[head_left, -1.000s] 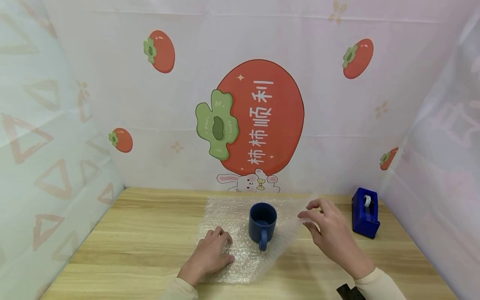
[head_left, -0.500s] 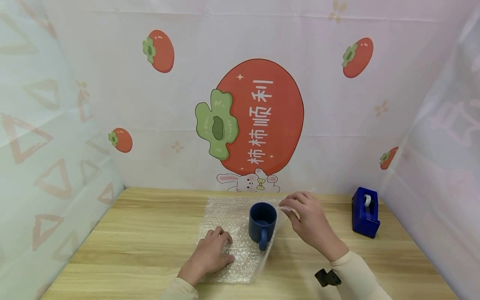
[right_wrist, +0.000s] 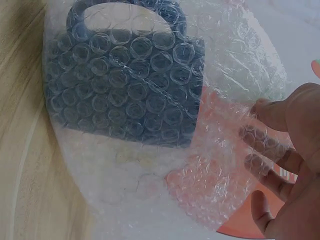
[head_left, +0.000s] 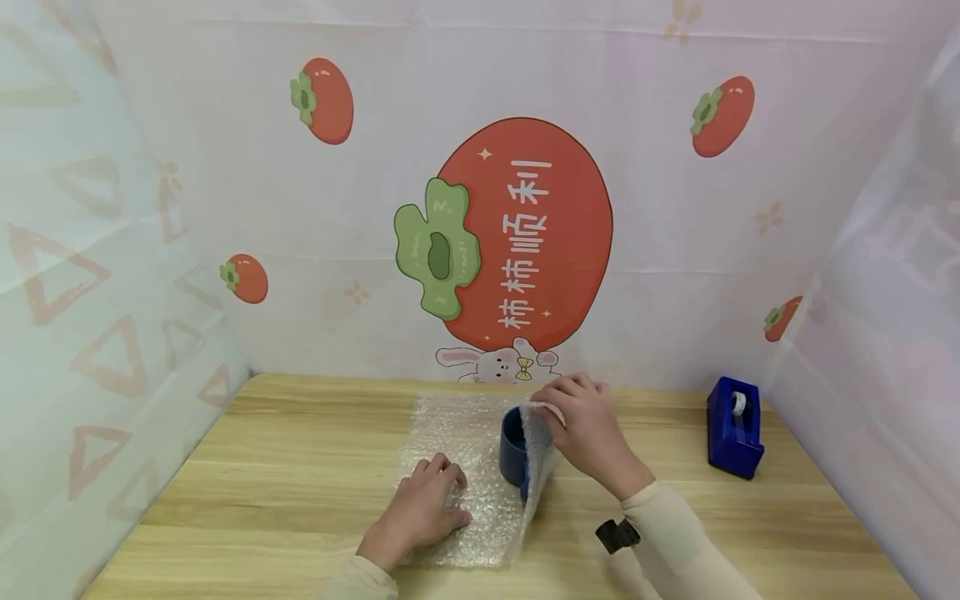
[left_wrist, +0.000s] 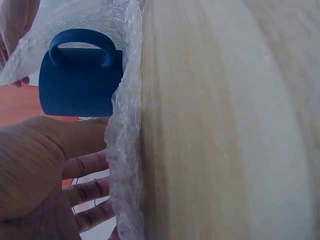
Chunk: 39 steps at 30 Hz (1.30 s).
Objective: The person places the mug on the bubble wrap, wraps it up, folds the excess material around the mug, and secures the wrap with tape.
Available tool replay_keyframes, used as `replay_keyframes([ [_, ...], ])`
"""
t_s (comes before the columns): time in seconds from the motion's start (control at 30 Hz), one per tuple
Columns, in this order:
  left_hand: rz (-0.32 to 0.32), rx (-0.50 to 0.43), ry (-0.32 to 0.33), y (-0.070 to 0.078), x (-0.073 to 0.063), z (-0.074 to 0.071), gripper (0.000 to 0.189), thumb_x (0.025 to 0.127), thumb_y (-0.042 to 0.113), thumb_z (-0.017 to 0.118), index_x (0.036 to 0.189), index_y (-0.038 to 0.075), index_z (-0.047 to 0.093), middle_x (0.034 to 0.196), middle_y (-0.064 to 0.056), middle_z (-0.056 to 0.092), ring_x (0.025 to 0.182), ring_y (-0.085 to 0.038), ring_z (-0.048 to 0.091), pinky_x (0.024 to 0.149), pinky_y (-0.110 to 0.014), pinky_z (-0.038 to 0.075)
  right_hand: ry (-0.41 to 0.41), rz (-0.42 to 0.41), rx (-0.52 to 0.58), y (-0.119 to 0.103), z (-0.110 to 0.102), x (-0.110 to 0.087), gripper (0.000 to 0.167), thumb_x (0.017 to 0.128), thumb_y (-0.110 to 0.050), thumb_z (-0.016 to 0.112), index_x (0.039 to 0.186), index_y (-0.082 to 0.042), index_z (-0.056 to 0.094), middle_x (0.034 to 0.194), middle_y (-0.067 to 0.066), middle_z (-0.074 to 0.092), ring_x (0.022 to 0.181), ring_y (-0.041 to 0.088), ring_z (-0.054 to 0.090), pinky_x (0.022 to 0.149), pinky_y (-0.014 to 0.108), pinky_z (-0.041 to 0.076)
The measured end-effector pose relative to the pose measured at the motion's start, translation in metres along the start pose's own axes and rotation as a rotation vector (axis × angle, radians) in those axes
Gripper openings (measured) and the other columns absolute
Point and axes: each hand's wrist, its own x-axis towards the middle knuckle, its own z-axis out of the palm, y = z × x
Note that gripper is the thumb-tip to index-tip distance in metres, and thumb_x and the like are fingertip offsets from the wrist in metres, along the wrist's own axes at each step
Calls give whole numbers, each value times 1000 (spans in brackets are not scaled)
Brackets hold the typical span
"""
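Note:
A dark blue mug (head_left: 512, 454) stands upright on a sheet of bubble wrap (head_left: 457, 425), its handle toward the person. My left hand (head_left: 418, 510) rests on the sheet left of the mug, fingers loosely bent with the tips down on the wrap. In the left wrist view the mug (left_wrist: 80, 82) shows just beyond the thumb. My right hand (head_left: 588, 429) pinches the sheet's right edge between thumb and fingers and holds it raised by the mug's rim. The lifted bubble wrap (right_wrist: 125, 100) covers the mug's right side in the right wrist view, with the mug visible through it.
A blue tape dispenser (head_left: 733, 433) with a roll of tape stands at the back right of the wooden table (head_left: 285, 483). A printed cloth backdrop (head_left: 360, 208) with persimmons rises behind the table, and pale cloth walls flank both sides.
My right hand has moved left, bringing the sheet's right edge from beside the mug up against its right side and over part of the rim. The left hand stays in place.

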Motion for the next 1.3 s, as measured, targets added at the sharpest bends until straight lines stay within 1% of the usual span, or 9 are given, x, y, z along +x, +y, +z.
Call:
replay_keyframes([
  [0.13,6,9,18,0,0,0,35,81,28,86,104,12,65,106,-2,52,100,-30,51,71,-47,46,-34,-11,-18,-2,6,5,10,90,-15,79,98,-20,77,100,-4,70,101,23,56,79,47,35],
  [0.3,14,7,22,-1,0,0,35,81,28,86,103,12,65,106,-2,51,99,-29,50,70,-47,46,-82,-11,-13,-4,12,10,14,89,-11,79,99,-21,79,100,-4,72,103,23,56,82,49,33],
  [0.43,15,4,16,-1,0,0,35,81,28,85,103,12,65,105,-1,51,98,-29,50,69,-46,45,-127,2,2,-4,17,13,17,91,-9,76,103,-20,79,103,-2,73,105,24,56,84,51,33],
  [0.67,5,-2,12,0,1,0,35,81,28,85,104,11,65,105,-1,51,99,-29,50,70,-46,45,-203,50,14,-6,25,15,14,95,-11,72,104,-19,79,107,-1,73,106,24,55,85,51,32],
  [0.77,4,-4,14,1,0,-1,35,80,28,85,103,11,65,104,-1,50,99,-29,50,70,-46,45,-215,62,11,-7,26,16,12,95,-14,72,103,-18,79,105,-1,73,106,23,54,85,50,31],
  [1.0,6,-7,20,1,1,-2,35,80,28,85,103,11,65,105,-1,50,99,-29,50,71,-47,45,-217,41,-6,-7,28,18,9,96,-18,71,101,-19,79,103,-2,72,104,24,54,85,51,31],
  [1.13,-1,-13,13,2,1,-2,35,80,28,85,103,12,65,105,-1,51,99,-29,50,72,-48,45,-234,63,-4,-6,32,19,9,97,-19,71,100,-19,79,102,-3,71,102,23,53,86,51,30],
  [1.3,-6,-11,14,1,1,0,35,80,28,86,103,12,65,105,-1,50,99,-29,50,71,-48,45,-232,82,-4,-6,37,19,9,97,-20,71,98,-18,80,100,-3,68,100,22,52,85,51,29],
])
